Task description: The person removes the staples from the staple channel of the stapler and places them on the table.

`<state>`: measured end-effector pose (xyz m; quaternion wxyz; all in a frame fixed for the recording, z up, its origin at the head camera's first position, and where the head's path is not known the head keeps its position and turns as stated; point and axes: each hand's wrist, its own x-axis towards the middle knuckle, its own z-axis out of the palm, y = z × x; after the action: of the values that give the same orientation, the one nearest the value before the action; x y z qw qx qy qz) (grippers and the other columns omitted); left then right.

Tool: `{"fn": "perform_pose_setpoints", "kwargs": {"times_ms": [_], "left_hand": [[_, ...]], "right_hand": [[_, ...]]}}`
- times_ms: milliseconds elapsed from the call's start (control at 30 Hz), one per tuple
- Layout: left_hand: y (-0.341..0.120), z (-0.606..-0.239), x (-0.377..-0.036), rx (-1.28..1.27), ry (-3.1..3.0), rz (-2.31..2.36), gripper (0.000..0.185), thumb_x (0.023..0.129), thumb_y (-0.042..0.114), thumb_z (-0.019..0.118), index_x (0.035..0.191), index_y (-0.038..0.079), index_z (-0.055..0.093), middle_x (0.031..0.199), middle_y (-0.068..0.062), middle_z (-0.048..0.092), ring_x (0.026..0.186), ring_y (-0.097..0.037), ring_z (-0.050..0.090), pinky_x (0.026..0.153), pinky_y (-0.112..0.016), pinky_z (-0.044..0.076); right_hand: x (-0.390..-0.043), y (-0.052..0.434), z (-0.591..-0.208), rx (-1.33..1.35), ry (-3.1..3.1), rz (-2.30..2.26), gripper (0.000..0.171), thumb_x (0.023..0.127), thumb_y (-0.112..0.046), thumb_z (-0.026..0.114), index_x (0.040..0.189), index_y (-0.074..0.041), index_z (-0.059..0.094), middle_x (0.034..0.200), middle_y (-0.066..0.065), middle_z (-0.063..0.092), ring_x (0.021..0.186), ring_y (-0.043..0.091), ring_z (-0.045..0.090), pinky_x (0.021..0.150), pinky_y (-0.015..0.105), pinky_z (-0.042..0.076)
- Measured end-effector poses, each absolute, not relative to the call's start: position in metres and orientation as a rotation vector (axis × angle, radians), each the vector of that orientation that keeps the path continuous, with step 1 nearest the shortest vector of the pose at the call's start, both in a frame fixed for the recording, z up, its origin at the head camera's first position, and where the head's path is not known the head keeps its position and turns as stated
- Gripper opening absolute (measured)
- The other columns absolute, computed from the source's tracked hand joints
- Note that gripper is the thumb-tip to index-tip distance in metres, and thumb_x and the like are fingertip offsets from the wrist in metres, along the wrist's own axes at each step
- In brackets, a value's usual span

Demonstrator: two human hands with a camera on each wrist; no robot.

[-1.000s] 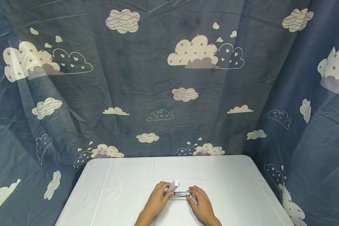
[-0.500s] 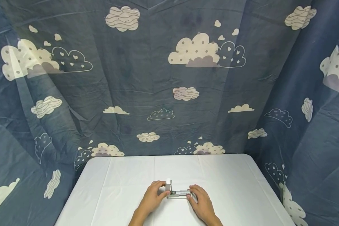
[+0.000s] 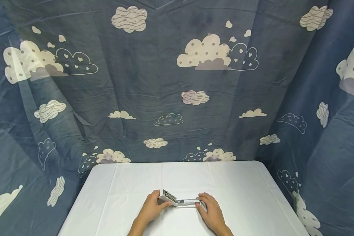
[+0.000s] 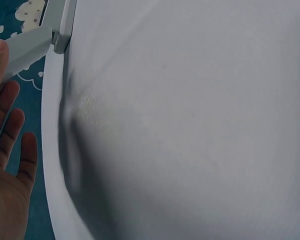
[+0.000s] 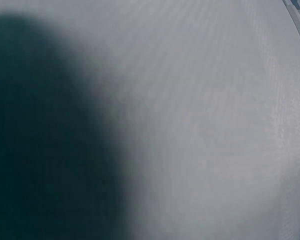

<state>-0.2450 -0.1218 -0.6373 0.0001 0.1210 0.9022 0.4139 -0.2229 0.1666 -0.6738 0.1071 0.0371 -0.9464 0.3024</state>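
Note:
A white and grey stapler (image 3: pixel 186 206) lies on the table, folded wide apart, its metal staple channel (image 3: pixel 188 201) showing. Its top arm (image 3: pixel 166 195) is swung back to the left, inner side up and tilted above the table. My left hand (image 3: pixel 151 206) pinches the end of that arm between thumb and fingers. At the opposite end, my right hand (image 3: pixel 211 212) grips the base with thumb and fingertips. The left wrist view shows the arm's smooth outer side (image 4: pixel 30 49) and the hinge, with the lower fingers (image 4: pixel 28 155) of the left hand held off it.
A white cloth covers the table (image 3: pixel 129 183), which has rounded far corners. Dark blue curtains (image 3: pixel 147 78) with cloud prints hang behind it and at both sides. A dark blurred shape (image 5: pixel 45 140) fills the left of the right wrist view.
My left hand has moved left, swinging the stapler's top arm from leaning right, through upright, to tipped back left. The right hand has stayed at the base's right end.

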Motion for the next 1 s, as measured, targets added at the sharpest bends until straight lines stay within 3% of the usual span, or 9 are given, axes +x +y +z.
{"fn": "perform_pose_setpoints", "kwargs": {"times_ms": [400, 800, 1000], "left_hand": [[-0.14, -0.636, -0.25, 0.413, 2.857, 1.387, 0.044, 0.077, 0.051, 0.084, 0.112, 0.026, 0.072, 0.109, 0.01, 0.072, 0.103, -0.011, 0.066, 0.089, -0.037, 0.058], [-0.149, -0.641, -0.248, 0.364, 2.835, 1.329, 0.044, 0.082, 0.046, 0.083, 0.118, 0.023, 0.071, 0.107, 0.009, 0.073, 0.096, -0.014, 0.064, 0.081, -0.035, 0.055], [-0.154, -0.647, -0.248, 0.323, 2.772, 1.338, 0.046, 0.082, 0.042, 0.085, 0.119, 0.018, 0.07, 0.111, 0.005, 0.074, 0.105, -0.02, 0.069, 0.091, -0.044, 0.059]], "right_hand": [[-0.223, 0.169, -0.678, 0.142, -2.763, 0.916, 0.025, 0.094, -0.035, 0.073, 0.114, -0.019, 0.073, 0.134, -0.002, 0.066, 0.139, 0.03, 0.054, 0.119, 0.055, 0.039], [-0.224, 0.17, -0.678, 0.119, -2.782, 0.89, 0.026, 0.095, -0.038, 0.071, 0.115, -0.022, 0.072, 0.136, -0.004, 0.065, 0.14, 0.029, 0.053, 0.12, 0.054, 0.037], [-0.223, 0.17, -0.678, 0.12, -2.772, 0.884, 0.027, 0.095, -0.039, 0.071, 0.115, -0.021, 0.073, 0.135, -0.003, 0.066, 0.14, 0.029, 0.053, 0.12, 0.054, 0.037]]}}
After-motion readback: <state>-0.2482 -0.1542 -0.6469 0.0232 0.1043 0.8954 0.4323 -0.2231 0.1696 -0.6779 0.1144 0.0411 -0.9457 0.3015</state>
